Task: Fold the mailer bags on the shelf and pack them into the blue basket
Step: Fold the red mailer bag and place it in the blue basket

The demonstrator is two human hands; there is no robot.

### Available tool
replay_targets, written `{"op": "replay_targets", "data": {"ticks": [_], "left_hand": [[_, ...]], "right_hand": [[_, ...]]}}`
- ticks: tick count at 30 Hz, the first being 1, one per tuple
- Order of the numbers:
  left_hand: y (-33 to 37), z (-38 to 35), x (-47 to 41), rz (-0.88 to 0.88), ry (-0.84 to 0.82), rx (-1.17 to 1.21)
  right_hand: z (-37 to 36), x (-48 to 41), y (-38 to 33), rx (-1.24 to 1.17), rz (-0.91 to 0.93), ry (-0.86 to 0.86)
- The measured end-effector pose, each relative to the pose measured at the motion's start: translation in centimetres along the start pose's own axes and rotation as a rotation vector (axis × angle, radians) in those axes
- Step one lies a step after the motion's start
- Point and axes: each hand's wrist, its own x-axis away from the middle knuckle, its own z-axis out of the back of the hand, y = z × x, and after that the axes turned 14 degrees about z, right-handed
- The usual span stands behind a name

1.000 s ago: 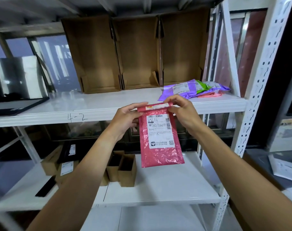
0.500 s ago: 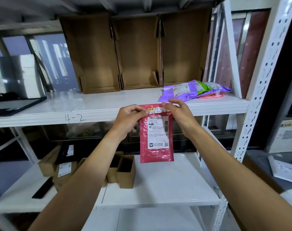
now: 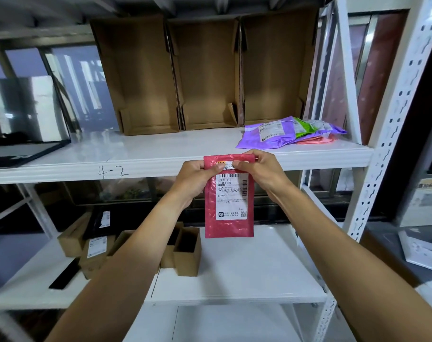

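A red mailer bag [image 3: 228,225] with a white shipping label hangs upright in front of the white shelf [image 3: 160,154]. My left hand [image 3: 197,178] pinches its top left corner. My right hand [image 3: 261,172] pinches the folded top edge from the right. A pile of mailer bags [image 3: 284,133], purple on top with green and pink beneath, lies on the shelf's right end, beyond my hands. The blue basket is not in view.
Three open brown cardboard bins [image 3: 210,77] stand at the back of the shelf. A dark flat panel [image 3: 25,149] lies at its left end. Small cardboard boxes [image 3: 185,255] sit on the lower shelf [image 3: 247,272]. A white perforated upright [image 3: 387,134] stands at right.
The bag's top flap has gone from sticking out to lying folded flat over the label. Both hands have shifted slightly lower with the bag, which now hangs straighter.
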Motion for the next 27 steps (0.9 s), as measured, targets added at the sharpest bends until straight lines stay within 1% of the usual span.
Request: {"op": "replay_targets", "data": {"ticks": [3, 5, 9, 11, 14, 18, 22, 27], "left_hand": [[0.0, 0.1, 0.0, -0.035, 0.023, 0.002], [-0.1, 0.2, -0.1, -0.045, 0.017, -0.012], [-0.2, 0.1, 0.1, -0.058, -0.008, -0.032], [-0.1, 0.0, 0.4, -0.055, -0.014, -0.002], [-0.1, 0.2, 0.7, -0.01, -0.08, 0.028], [-0.6, 0.6, 0.9, 0.048, -0.18, -0.052], [-1.1, 0.5, 0.8, 0.05, -0.146, -0.046], [-1.1, 0.2, 0.6, 0.033, -0.112, 0.017]], "right_hand": [[-0.1, 0.2, -0.1, -0.036, -0.018, 0.023], [-0.1, 0.4, -0.2, -0.021, -0.034, 0.005], [0.1, 0.4, 0.2, 0.043, -0.006, -0.019], [0.1, 0.6, 0.2, 0.018, 0.004, -0.006], [0.3, 0.8, -0.2, -0.045, 0.016, 0.031], [0.8, 1.0, -0.4, -0.059, 0.01, 0.063], [0.8, 1.3, -0.4, -0.057, -0.004, 0.049], [0.8, 1.8, 0.4, -0.02, -0.012, -0.033]]}}
